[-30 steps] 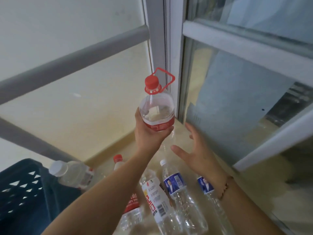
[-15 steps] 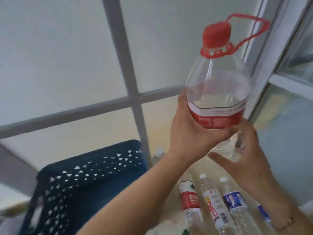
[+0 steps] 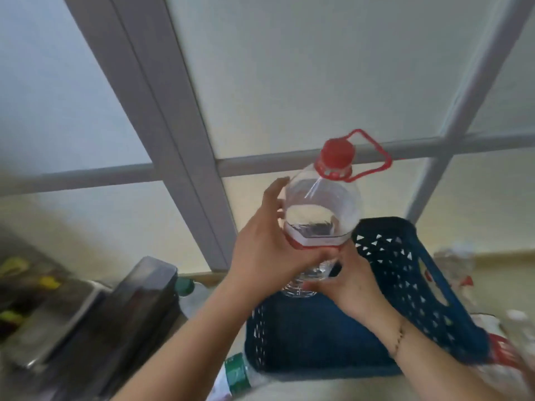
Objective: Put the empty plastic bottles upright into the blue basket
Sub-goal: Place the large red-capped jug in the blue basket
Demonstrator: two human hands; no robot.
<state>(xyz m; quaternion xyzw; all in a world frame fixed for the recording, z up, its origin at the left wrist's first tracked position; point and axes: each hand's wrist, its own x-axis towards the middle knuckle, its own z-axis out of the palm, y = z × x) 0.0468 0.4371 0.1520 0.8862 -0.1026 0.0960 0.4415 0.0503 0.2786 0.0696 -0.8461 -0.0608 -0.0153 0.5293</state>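
A large clear plastic bottle (image 3: 322, 208) with a red cap, red carry handle and red label hangs upright above the blue basket (image 3: 405, 273). My left hand (image 3: 266, 250) grips its left side at the label. My right hand (image 3: 347, 285) holds it from below, fingers curled round the lower body. The basket stands open-topped below and to the right of the bottle, its inside looking dark and without bottles. A bottle with a green label (image 3: 236, 371) lies at the basket's near left corner.
More clear bottles (image 3: 454, 264) lie to the right of the basket, blurred. A green-capped bottle (image 3: 183, 285) lies behind the basket's left side. A dark box-like thing (image 3: 139, 308) and a metal sink (image 3: 43, 314) stand at the left. A frosted window with grey bars is behind.
The view has swung left, so the basket now sits under the bottle. Both hands have carried the bottle over the basket. My right hand now holds the bottle's underside.
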